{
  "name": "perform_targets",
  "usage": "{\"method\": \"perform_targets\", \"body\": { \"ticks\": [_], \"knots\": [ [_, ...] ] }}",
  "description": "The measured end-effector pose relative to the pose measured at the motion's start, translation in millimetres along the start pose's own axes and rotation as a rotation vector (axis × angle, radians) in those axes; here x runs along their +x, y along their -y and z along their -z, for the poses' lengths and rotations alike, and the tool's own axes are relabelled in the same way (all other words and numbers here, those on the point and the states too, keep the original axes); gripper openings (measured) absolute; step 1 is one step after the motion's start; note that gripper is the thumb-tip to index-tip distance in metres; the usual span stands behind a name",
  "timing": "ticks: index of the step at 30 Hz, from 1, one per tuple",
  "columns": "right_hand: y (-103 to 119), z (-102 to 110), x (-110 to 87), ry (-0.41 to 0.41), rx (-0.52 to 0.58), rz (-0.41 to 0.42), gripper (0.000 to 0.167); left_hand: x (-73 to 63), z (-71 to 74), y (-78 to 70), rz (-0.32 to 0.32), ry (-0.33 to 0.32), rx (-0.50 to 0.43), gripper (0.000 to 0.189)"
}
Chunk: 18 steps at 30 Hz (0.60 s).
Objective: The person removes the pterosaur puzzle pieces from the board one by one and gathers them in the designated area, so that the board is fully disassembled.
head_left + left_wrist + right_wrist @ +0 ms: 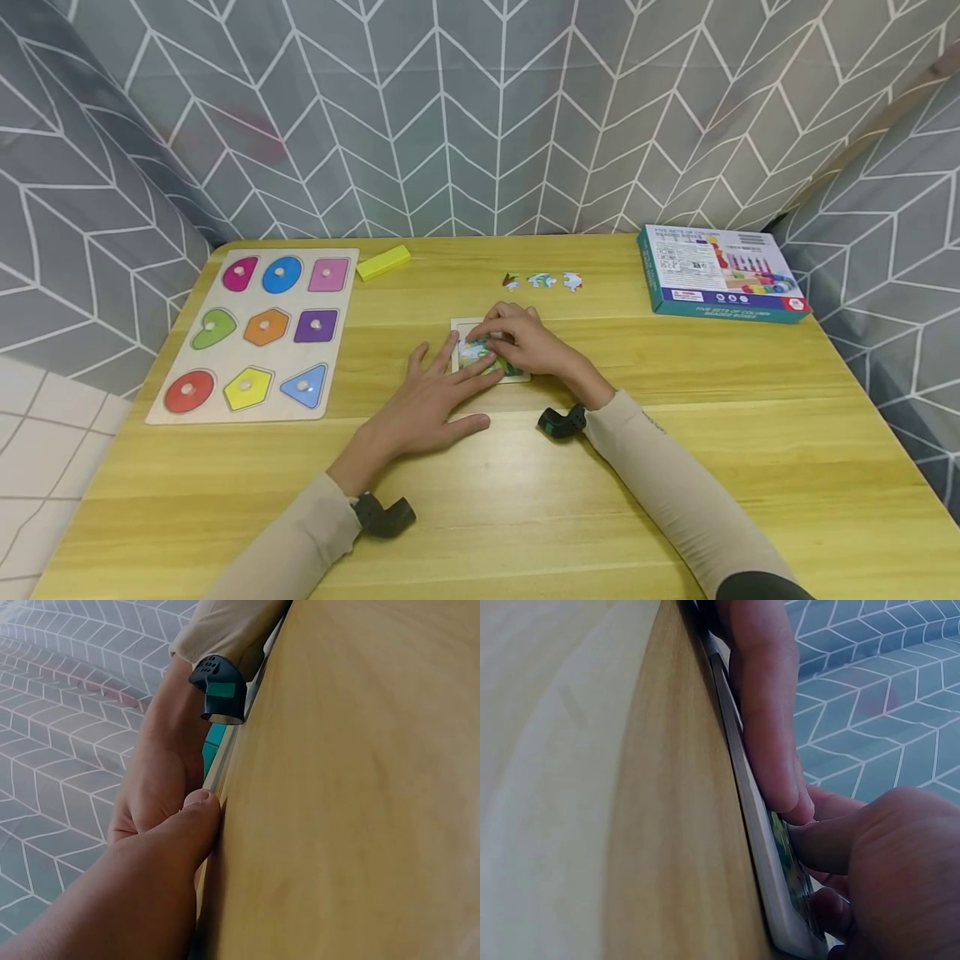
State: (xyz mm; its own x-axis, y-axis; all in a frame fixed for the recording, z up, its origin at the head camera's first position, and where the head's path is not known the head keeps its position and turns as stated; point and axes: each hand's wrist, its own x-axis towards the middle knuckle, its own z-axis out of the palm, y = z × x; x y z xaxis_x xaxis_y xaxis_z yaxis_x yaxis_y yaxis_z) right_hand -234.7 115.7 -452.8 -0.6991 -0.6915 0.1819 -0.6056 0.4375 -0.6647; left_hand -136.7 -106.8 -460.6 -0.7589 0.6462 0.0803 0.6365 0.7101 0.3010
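"Position of the puzzle tray (461, 324)?"

"On the tabletop (750, 375), partly beneath the left hand (431, 408) and right hand (528, 342). Left: spread, fingers straight across the tray's near-left side, grasping nothing visible. Right: fingers bent onto the puzzle (472, 350); whether they pinch anything, cannot tell."

"And the loose pieces (540, 280)?"

"Three, in a left-to-right row beyond the tray. Right hand nearer."

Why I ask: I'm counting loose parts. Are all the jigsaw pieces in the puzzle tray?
No, three jigsaw pieces lie on the wooden table, apart from the puzzle tray.
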Motion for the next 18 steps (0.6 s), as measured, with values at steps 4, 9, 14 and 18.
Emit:
{"method": "perform_targets", "body": {
  "ticks": [4,9,14,18],
  "knots": [
    [-1.1,0.0,0.7,0.003,0.003,-0.011,0.024,-0.2,1.3,-0.2,0.005,0.016,-0.003,0.064],
    [-2.2,-0.2,0.9,-0.007,0.024,-0.013,0.024,0.1,0.1,0.8,0.002,0.015,0.000,0.064],
    [-2.6,0.4,0.7,-0.005,0.046,-0.016,0.025,0.1,0.0,0.7,0.000,0.010,-0.008,0.064],
    [-3.1,1.2,0.3,0.003,0.088,-0.009,0.025,-0.2,0.4,0.4,0.003,0.014,-0.012,0.064]
  ]
}}
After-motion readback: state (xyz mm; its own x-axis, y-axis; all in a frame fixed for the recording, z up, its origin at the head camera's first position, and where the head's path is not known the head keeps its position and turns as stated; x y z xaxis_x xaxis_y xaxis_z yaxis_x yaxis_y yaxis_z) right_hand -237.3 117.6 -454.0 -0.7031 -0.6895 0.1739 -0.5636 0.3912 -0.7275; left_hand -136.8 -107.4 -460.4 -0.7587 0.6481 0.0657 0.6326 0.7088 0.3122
